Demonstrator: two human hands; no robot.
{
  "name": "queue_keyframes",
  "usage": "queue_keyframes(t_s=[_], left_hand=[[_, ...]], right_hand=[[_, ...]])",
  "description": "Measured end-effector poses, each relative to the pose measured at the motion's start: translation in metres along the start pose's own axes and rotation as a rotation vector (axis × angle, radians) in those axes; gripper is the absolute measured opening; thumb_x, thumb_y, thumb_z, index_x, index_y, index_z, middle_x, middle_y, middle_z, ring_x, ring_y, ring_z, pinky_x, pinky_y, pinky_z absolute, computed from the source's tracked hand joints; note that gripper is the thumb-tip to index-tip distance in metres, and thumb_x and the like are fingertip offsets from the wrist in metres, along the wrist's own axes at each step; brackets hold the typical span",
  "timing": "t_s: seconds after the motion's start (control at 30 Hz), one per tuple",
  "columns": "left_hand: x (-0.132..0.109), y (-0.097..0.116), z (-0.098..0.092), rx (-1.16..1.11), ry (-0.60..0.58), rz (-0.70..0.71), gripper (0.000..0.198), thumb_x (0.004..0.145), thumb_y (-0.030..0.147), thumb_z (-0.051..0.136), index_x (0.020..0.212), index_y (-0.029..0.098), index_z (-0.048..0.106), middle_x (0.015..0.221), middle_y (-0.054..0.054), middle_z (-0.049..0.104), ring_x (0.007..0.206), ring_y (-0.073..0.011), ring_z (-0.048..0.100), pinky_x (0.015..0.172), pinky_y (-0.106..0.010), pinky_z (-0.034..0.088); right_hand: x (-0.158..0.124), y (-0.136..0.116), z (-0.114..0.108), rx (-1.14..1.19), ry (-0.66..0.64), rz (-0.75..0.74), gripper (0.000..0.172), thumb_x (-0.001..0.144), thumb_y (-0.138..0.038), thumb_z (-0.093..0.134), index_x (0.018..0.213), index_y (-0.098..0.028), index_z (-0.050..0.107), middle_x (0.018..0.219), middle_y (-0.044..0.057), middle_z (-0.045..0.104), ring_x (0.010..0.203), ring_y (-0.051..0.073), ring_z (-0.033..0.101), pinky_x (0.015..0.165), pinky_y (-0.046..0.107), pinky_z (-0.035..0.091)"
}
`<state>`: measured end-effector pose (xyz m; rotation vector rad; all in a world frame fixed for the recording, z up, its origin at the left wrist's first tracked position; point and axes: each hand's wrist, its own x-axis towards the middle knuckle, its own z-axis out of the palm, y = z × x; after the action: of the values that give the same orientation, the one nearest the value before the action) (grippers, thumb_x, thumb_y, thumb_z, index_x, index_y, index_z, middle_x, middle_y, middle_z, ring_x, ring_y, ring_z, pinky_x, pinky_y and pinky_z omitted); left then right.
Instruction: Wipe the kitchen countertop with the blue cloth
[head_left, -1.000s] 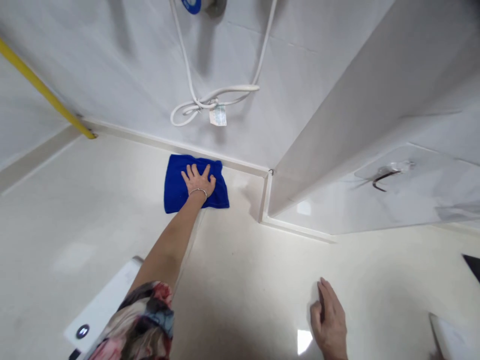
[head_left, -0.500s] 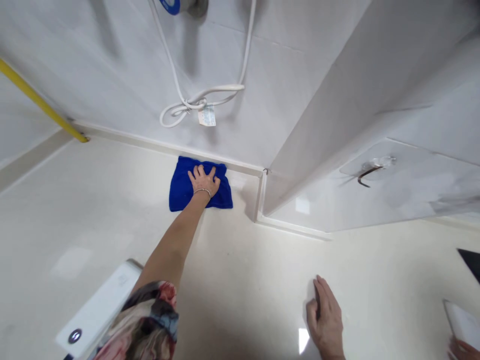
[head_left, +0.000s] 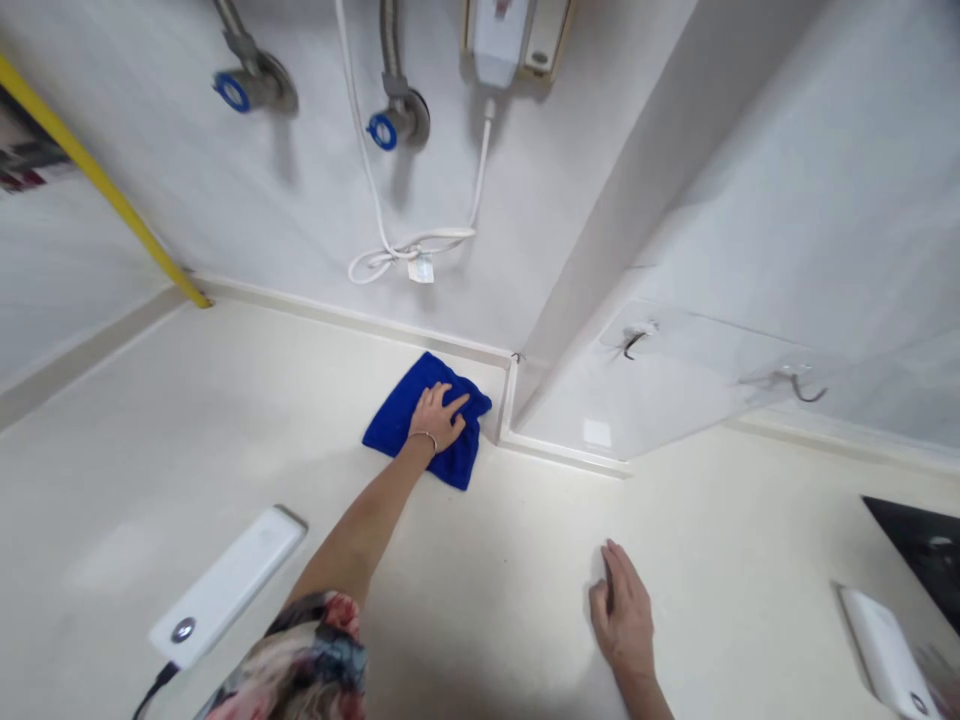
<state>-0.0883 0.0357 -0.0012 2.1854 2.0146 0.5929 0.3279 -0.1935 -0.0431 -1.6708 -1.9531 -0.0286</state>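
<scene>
My left hand (head_left: 438, 417) lies with fingers spread on a blue cloth (head_left: 397, 415), pressing it to the pale countertop (head_left: 480, 560) near the wall's inner corner. A thin bracelet circles that wrist. The cloth is spread out, with folds around the fingers and a raised right edge. My right hand (head_left: 626, 615) rests on the counter farther right and nearer me. Its fingers are stretched out side by side and the thumb stands apart, with nothing seen in it.
A white oblong device (head_left: 232, 580) with a black cable lies left of my left arm. Another white device (head_left: 885, 650) lies right, beside a black panel (head_left: 915, 550). A yellow pipe (head_left: 112, 190), valves (head_left: 394, 128), a looped white cord (head_left: 442, 235) and hooks (head_left: 634, 340) line the walls.
My left hand has slid the blue cloth rightward along the counter, toward the corner, and the cloth has turned. The view has shifted, showing more of the wall. The right hand keeps its pose.
</scene>
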Motion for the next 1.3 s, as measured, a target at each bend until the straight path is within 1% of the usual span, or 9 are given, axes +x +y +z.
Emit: queue_keyframes(t_s=[0.13, 0.3, 0.4, 0.5, 0.67, 0.77, 0.93, 1.1, 1.3], left_hand=[[-0.051, 0.025, -0.005, -0.002, -0.050, 0.066, 0.053, 0.094, 0.034, 0.056, 0.146, 0.033, 0.059, 0.161, -0.007, 0.042, 0.154, -0.0337, 0.030, 0.129, -0.055, 0.024], [-0.111, 0.053, -0.003, 0.007, -0.098, 0.103, 0.058, 0.096, 0.045, 0.056, 0.152, 0.034, 0.051, 0.168, -0.007, 0.032, 0.157, -0.0328, 0.023, 0.130, -0.056, 0.021], [-0.132, 0.064, -0.002, 0.009, -0.123, 0.113, 0.060, 0.097, 0.048, 0.054, 0.155, 0.035, 0.046, 0.170, -0.007, 0.026, 0.159, -0.0329, 0.018, 0.130, -0.056, 0.019], [-0.136, 0.068, -0.005, 0.006, -0.138, 0.105, 0.059, 0.098, 0.047, 0.052, 0.156, 0.036, 0.045, 0.171, -0.004, 0.025, 0.159, -0.0317, 0.018, 0.131, -0.056, 0.020], [-0.114, 0.059, -0.010, -0.005, -0.140, 0.028, 0.056, 0.100, 0.043, 0.050, 0.155, 0.036, 0.047, 0.170, -0.006, 0.027, 0.159, -0.0298, 0.019, 0.131, -0.054, 0.018], [-0.091, 0.048, -0.011, 0.013, -0.128, -0.052, 0.055, 0.099, 0.041, 0.050, 0.154, 0.035, 0.049, 0.171, -0.006, 0.026, 0.159, -0.0311, 0.017, 0.131, -0.055, 0.016], [-0.046, 0.036, -0.008, 0.032, -0.127, -0.097, 0.055, 0.099, 0.040, 0.048, 0.154, 0.036, 0.048, 0.171, -0.005, 0.025, 0.160, -0.0314, 0.015, 0.132, -0.055, 0.014], [0.005, 0.033, 0.003, 0.033, -0.108, -0.137, 0.056, 0.100, 0.042, 0.043, 0.155, 0.035, 0.047, 0.171, -0.005, 0.026, 0.160, -0.0334, 0.015, 0.131, -0.056, 0.013], [0.054, 0.037, 0.022, -0.003, -0.082, -0.092, 0.055, 0.099, 0.042, 0.042, 0.154, 0.035, 0.050, 0.169, -0.006, 0.029, 0.159, -0.0347, 0.016, 0.130, -0.058, 0.010]], right_hand=[[0.000, 0.001, 0.004, 0.028, 0.021, -0.004, 0.048, 0.102, -0.034, 0.041, 0.147, -0.019, 0.051, 0.147, 0.015, 0.058, 0.136, 0.031, 0.055, 0.112, 0.057, 0.049], [0.000, 0.000, 0.007, 0.037, 0.038, -0.006, 0.048, 0.101, -0.029, 0.042, 0.147, -0.019, 0.051, 0.146, 0.015, 0.058, 0.136, 0.030, 0.055, 0.112, 0.056, 0.049], [0.000, -0.001, 0.006, 0.025, 0.050, -0.016, 0.049, 0.099, -0.026, 0.043, 0.147, -0.020, 0.050, 0.146, 0.015, 0.059, 0.136, 0.030, 0.055, 0.112, 0.057, 0.049], [0.000, -0.002, 0.005, 0.016, 0.056, -0.028, 0.050, 0.099, -0.025, 0.044, 0.149, -0.020, 0.049, 0.147, 0.015, 0.058, 0.136, 0.030, 0.055, 0.112, 0.056, 0.050], [0.000, -0.002, 0.002, 0.009, 0.059, -0.044, 0.052, 0.099, -0.023, 0.046, 0.151, -0.021, 0.047, 0.148, 0.014, 0.057, 0.136, 0.030, 0.055, 0.112, 0.056, 0.050], [0.001, -0.003, 0.000, 0.018, 0.047, -0.050, 0.054, 0.099, -0.023, 0.046, 0.153, -0.021, 0.045, 0.149, 0.014, 0.056, 0.138, 0.030, 0.054, 0.112, 0.056, 0.050], [0.002, -0.006, -0.003, 0.020, 0.026, -0.016, 0.053, 0.100, -0.024, 0.046, 0.153, -0.022, 0.045, 0.149, 0.013, 0.056, 0.138, 0.030, 0.054, 0.113, 0.057, 0.049], [0.002, -0.007, -0.005, -0.011, -0.009, 0.004, 0.053, 0.099, -0.023, 0.046, 0.152, -0.021, 0.046, 0.151, 0.013, 0.055, 0.139, 0.030, 0.052, 0.113, 0.057, 0.049], [0.005, -0.009, -0.007, -0.047, -0.028, 0.011, 0.054, 0.099, -0.021, 0.046, 0.152, -0.022, 0.046, 0.151, 0.013, 0.054, 0.139, 0.030, 0.052, 0.113, 0.057, 0.049]])
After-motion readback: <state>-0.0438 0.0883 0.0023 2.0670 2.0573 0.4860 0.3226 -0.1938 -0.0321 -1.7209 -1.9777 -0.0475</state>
